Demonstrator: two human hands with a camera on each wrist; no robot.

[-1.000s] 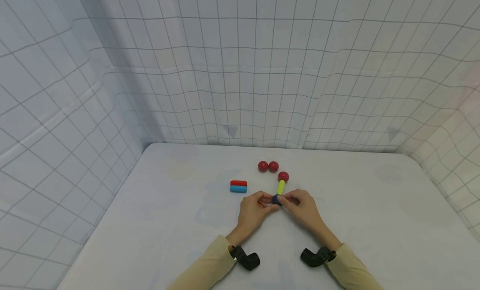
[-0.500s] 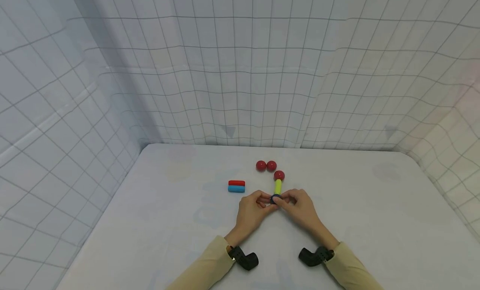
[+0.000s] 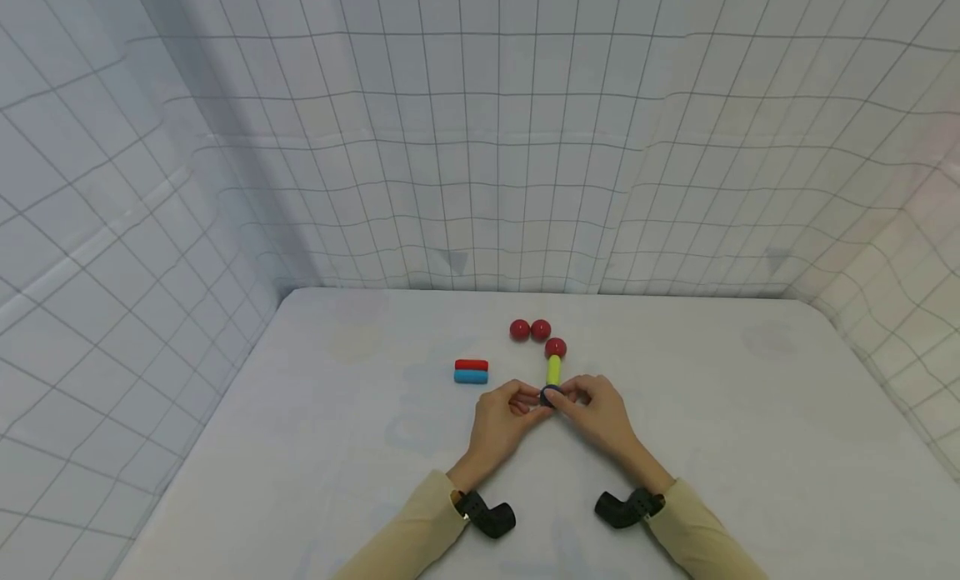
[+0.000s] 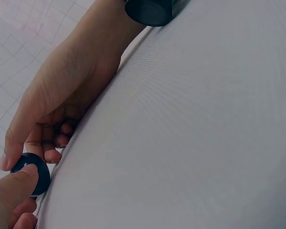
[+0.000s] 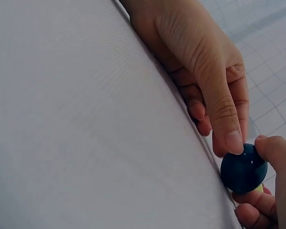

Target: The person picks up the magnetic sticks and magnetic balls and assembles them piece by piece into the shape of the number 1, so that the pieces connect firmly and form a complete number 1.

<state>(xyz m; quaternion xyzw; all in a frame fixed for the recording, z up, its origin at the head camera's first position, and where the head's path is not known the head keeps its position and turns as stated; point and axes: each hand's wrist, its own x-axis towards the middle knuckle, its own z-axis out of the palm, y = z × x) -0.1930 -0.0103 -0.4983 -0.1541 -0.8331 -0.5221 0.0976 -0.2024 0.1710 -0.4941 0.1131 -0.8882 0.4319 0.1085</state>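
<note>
A small dark blue ball (image 3: 551,394) sits low over the white tabletop between both hands. My left hand (image 3: 501,420) pinches it from the left, its thumb (image 4: 20,183) lying on the ball in the left wrist view. From the right, my right hand (image 3: 600,415) pinches the same ball (image 5: 244,168) with thumb and fingers. A yellow-green stick (image 3: 553,370) runs away from the ball, and a red ball (image 3: 556,347) sits at its far end. The fingers hide how stick and blue ball meet.
Two red balls (image 3: 530,330) lie side by side farther back. Left of the hands, a red stick (image 3: 472,365) and a blue stick (image 3: 471,377) lie against each other. Grid-patterned curtains (image 3: 480,147) stand behind the table (image 3: 337,447) and at its sides.
The yellow-green stick has turned from a slant to nearly upright in the head view, its red ball swinging slightly left. Both hands keep hold of the blue ball. The whole view has shifted slightly.
</note>
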